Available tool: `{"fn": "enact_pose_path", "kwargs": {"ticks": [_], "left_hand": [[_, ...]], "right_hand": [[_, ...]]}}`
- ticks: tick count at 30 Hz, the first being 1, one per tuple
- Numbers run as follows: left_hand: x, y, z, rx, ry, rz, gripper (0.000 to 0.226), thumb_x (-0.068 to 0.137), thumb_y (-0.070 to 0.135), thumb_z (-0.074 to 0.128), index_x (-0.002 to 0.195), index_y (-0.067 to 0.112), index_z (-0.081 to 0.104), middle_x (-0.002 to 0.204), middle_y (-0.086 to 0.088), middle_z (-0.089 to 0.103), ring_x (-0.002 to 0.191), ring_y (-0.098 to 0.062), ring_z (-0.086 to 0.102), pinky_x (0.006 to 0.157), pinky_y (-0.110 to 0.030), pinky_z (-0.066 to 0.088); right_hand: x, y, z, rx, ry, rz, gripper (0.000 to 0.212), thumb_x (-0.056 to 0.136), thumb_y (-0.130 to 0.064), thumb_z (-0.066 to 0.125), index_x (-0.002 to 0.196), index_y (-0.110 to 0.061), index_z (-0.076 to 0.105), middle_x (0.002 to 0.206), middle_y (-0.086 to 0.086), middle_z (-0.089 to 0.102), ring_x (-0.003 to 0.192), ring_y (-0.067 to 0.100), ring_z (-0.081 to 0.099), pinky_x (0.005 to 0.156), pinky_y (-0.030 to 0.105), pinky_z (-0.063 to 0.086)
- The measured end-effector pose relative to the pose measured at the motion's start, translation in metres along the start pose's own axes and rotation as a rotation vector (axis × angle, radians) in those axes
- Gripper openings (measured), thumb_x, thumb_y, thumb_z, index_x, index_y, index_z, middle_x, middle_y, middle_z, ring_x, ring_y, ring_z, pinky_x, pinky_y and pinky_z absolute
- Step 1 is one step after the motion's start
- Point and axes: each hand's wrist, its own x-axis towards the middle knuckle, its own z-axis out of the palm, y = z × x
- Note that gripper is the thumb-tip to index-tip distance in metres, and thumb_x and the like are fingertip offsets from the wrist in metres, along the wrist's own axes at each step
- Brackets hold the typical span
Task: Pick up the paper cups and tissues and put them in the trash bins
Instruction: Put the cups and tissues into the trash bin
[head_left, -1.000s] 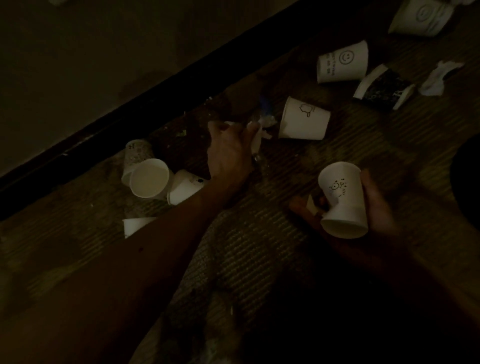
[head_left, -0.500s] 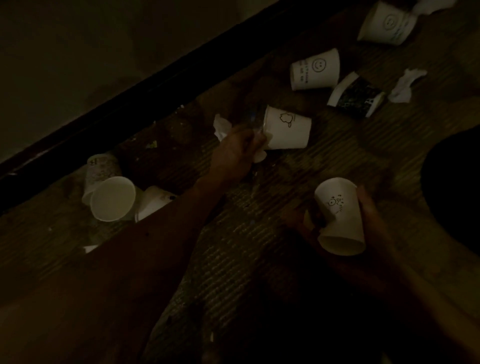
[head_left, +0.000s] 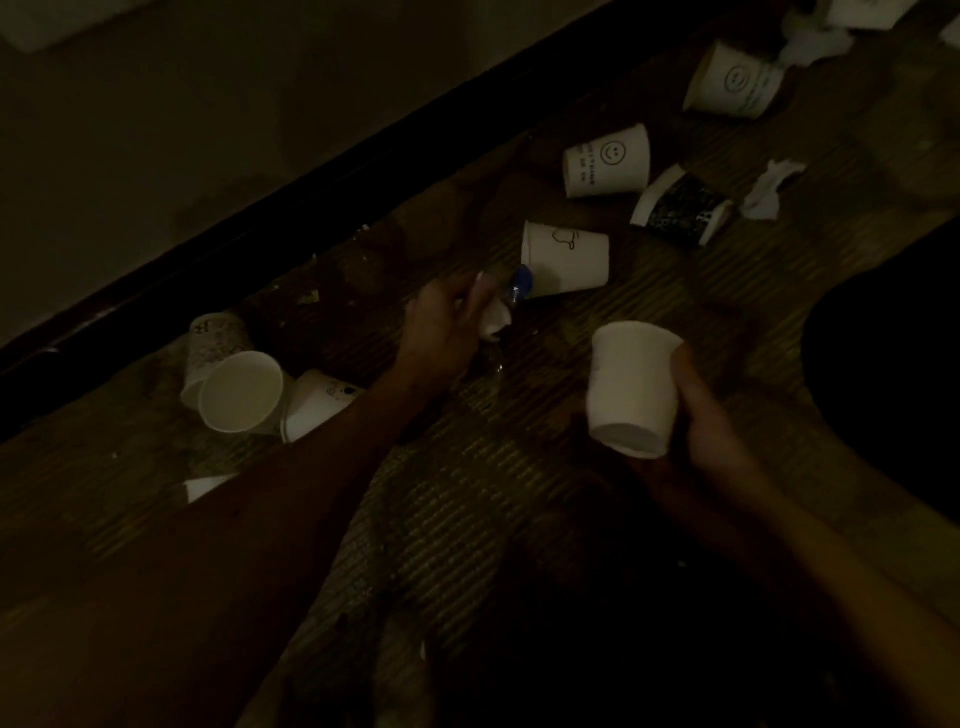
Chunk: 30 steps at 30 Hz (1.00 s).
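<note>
The scene is very dark. My right hand (head_left: 696, 421) grips a white paper cup (head_left: 631, 387), its mouth turned down towards me. My left hand (head_left: 447, 327) reaches forward over the floor and holds a crumpled white tissue (head_left: 494, 318), mostly hidden under its fingers. Just beyond it a white cup with a small drawing (head_left: 566, 265) lies on its side. Farther off lie a smiley cup (head_left: 608, 161), a dark patterned cup (head_left: 680, 205), another smiley cup (head_left: 735, 83) and a loose tissue (head_left: 769, 189). Left of my forearm several white cups (head_left: 241, 389) lie clustered.
A small object with a blue cap (head_left: 521, 285) lies by my left fingertips. A dark baseboard (head_left: 260, 223) runs diagonally along the wall at the left. A big dark round shape (head_left: 893, 364) fills the right edge. More white tissue (head_left: 815, 39) lies at the top right.
My left hand has closed over the tissue, which showed white above its fingers before. The right hand has turned its cup, so the drawing no longer shows. The view has shifted.
</note>
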Motion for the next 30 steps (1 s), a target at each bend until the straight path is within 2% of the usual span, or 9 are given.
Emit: {"fn": "enact_pose_path", "kwargs": {"ticks": [3, 5, 7, 13, 17, 21, 23, 27, 30], "left_hand": [[-0.014, 0.024, -0.003, -0.12, -0.033, -0.004, 0.027, 0.102, 0.037, 0.047, 0.082, 0.028, 0.063, 0.078, 0.004, 0.067, 0.063, 0.002, 0.064, 0.051, -0.015, 0.048], [-0.022, 0.046, -0.003, -0.138, -0.04, 0.042, 0.029, 0.102, 0.036, 0.048, 0.085, 0.019, 0.064, 0.079, 0.001, 0.068, 0.069, -0.004, 0.065, 0.057, -0.022, 0.05], [-0.03, 0.071, -0.001, -0.163, -0.038, 0.125, 0.024, 0.102, 0.035, 0.049, 0.084, 0.022, 0.06, 0.078, 0.009, 0.064, 0.067, 0.004, 0.061, 0.057, -0.017, 0.046], [-0.05, 0.148, 0.01, -0.206, -0.059, 0.371, 0.013, 0.102, 0.032, 0.048, 0.113, 0.026, 0.052, 0.096, 0.015, 0.061, 0.085, 0.008, 0.059, 0.064, -0.007, 0.046], [-0.057, 0.205, 0.026, -0.218, -0.025, 0.486, 0.015, 0.1, 0.022, 0.044, 0.108, 0.03, 0.054, 0.093, 0.019, 0.06, 0.082, 0.006, 0.058, 0.065, -0.017, 0.046], [-0.055, 0.272, 0.042, -0.271, -0.006, 0.625, 0.017, 0.101, 0.015, 0.037, 0.098, 0.024, 0.051, 0.079, 0.015, 0.056, 0.071, 0.005, 0.054, 0.06, -0.015, 0.043], [-0.052, 0.307, 0.057, -0.323, -0.068, 0.651, 0.015, 0.101, 0.017, 0.035, 0.097, 0.02, 0.05, 0.079, 0.015, 0.054, 0.069, 0.005, 0.052, 0.064, -0.022, 0.045], [-0.051, 0.366, 0.103, -0.351, -0.254, 0.627, 0.017, 0.101, 0.021, 0.035, 0.091, 0.029, 0.046, 0.077, 0.016, 0.054, 0.065, 0.003, 0.053, 0.066, -0.032, 0.049], [-0.055, 0.393, 0.149, -0.331, -0.409, 0.52, 0.018, 0.102, 0.017, 0.037, 0.106, 0.016, 0.055, 0.097, 0.005, 0.056, 0.087, -0.007, 0.054, 0.079, -0.032, 0.048]], "right_hand": [[-0.011, -0.007, 0.014, -0.104, -0.029, -0.043, 0.062, 0.066, -0.052, 0.065, 0.12, -0.025, 0.05, 0.116, 0.014, 0.065, 0.099, 0.028, 0.07, 0.07, 0.043, 0.059], [-0.017, -0.012, 0.019, -0.151, -0.056, -0.097, 0.064, 0.07, -0.049, 0.067, 0.126, -0.021, 0.053, 0.119, 0.011, 0.067, 0.103, 0.023, 0.07, 0.079, 0.04, 0.058], [-0.024, -0.023, 0.026, -0.169, -0.057, -0.18, 0.064, 0.069, -0.049, 0.069, 0.125, -0.021, 0.057, 0.118, 0.009, 0.069, 0.104, 0.022, 0.069, 0.085, 0.04, 0.057], [-0.058, -0.074, 0.037, -0.176, 0.032, -0.515, 0.034, 0.077, -0.048, 0.068, 0.103, -0.026, 0.066, 0.099, 0.0, 0.075, 0.092, 0.019, 0.072, 0.073, 0.041, 0.06], [-0.091, -0.115, 0.033, -0.236, 0.118, -0.689, 0.057, 0.069, -0.058, 0.066, 0.116, -0.027, 0.056, 0.115, 0.0, 0.067, 0.099, 0.016, 0.069, 0.081, 0.04, 0.058], [-0.123, -0.168, 0.024, -0.285, 0.139, -0.928, 0.033, 0.087, -0.047, 0.063, 0.111, -0.028, 0.051, 0.09, -0.014, 0.074, 0.083, 0.008, 0.072, 0.066, 0.03, 0.059], [-0.14, -0.197, 0.015, -0.303, 0.148, -1.038, 0.026, 0.091, -0.038, 0.061, 0.111, -0.027, 0.047, 0.078, -0.02, 0.072, 0.075, 0.007, 0.073, 0.057, 0.025, 0.057], [-0.169, -0.246, -0.024, -0.445, 0.282, -1.22, 0.031, 0.091, -0.035, 0.062, 0.115, -0.03, 0.042, 0.081, -0.02, 0.072, 0.074, 0.005, 0.072, 0.055, 0.024, 0.057], [-0.175, -0.268, -0.07, -0.57, 0.429, -1.239, 0.037, 0.089, -0.037, 0.066, 0.116, -0.034, 0.041, 0.09, -0.007, 0.071, 0.075, 0.0, 0.07, 0.053, 0.017, 0.054]]}}
